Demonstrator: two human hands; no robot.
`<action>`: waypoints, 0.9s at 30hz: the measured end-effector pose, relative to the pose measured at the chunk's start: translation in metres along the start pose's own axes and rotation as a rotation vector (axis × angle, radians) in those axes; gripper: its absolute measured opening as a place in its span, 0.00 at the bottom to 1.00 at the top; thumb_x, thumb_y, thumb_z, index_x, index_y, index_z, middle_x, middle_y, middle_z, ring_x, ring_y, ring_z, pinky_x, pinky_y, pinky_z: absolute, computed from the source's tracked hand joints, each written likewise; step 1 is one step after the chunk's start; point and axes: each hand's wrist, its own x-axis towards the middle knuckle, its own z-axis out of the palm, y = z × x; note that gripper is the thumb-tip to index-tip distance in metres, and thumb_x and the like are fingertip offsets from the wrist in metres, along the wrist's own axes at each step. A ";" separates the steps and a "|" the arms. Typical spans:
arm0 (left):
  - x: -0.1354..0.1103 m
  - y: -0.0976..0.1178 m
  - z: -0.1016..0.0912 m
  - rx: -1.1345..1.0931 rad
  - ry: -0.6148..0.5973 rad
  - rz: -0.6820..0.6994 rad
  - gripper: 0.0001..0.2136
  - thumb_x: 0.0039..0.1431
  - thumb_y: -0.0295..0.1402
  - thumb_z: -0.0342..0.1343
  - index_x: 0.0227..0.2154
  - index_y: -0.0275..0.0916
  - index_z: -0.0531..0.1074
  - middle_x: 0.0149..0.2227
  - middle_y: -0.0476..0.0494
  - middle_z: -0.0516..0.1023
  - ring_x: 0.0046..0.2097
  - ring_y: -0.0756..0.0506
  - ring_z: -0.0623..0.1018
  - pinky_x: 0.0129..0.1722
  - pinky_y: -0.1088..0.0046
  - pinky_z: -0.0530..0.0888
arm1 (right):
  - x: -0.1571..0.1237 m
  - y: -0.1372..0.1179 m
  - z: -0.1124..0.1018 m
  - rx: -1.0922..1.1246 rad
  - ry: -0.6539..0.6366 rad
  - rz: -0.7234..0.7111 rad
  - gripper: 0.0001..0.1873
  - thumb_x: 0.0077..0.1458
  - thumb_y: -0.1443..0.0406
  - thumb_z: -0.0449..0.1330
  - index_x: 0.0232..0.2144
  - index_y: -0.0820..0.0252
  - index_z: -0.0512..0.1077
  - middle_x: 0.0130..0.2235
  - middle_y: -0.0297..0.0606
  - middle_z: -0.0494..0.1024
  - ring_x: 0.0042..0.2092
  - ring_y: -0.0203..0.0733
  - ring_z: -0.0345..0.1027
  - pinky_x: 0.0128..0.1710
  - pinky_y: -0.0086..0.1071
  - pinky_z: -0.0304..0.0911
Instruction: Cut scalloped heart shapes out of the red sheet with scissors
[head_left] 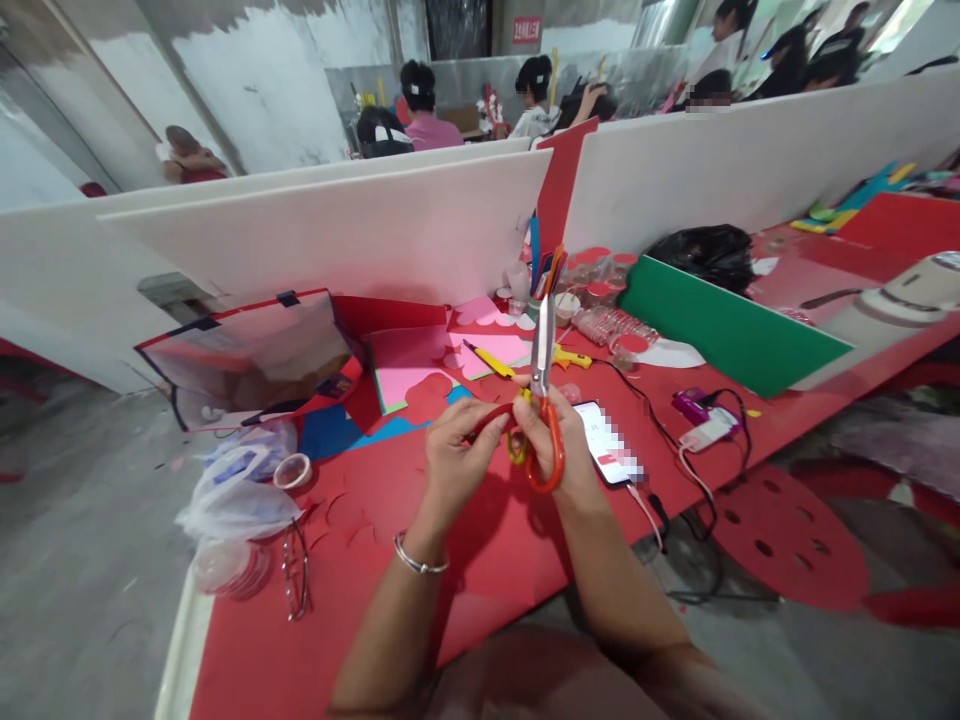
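Note:
My right hand [571, 440] is closed around a pair of scissors [543, 345], whose orange-red handles hang by the palm while the blades point up and away. Close beside it, my left hand [456, 450] pinches a narrow red strip [491, 416] that looks like paper or foam sheet. A small yellow loop [517, 446] shows between the two hands; what it belongs to is partly hidden by the fingers. Just beyond the hands lie a yellow utility knife [489, 358] and pink sheets [412, 362] with red cut rounds [429, 398].
A lit phone [609, 445] and cables lie right of my hands, near a purple power strip [705, 408]. Glasses [295, 570], a plastic bag [240, 485] and clear lids [229, 568] sit left. A green board [727, 325] and white partition [337, 235] stand behind; people sit beyond.

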 end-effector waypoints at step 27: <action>0.012 -0.004 0.002 -0.590 0.057 -0.532 0.11 0.54 0.38 0.68 0.27 0.38 0.73 0.21 0.53 0.71 0.20 0.52 0.70 0.17 0.77 0.67 | -0.036 0.006 -0.055 -0.302 -0.408 0.030 0.35 0.70 0.40 0.51 0.66 0.54 0.67 0.41 0.42 0.75 0.36 0.42 0.70 0.35 0.35 0.69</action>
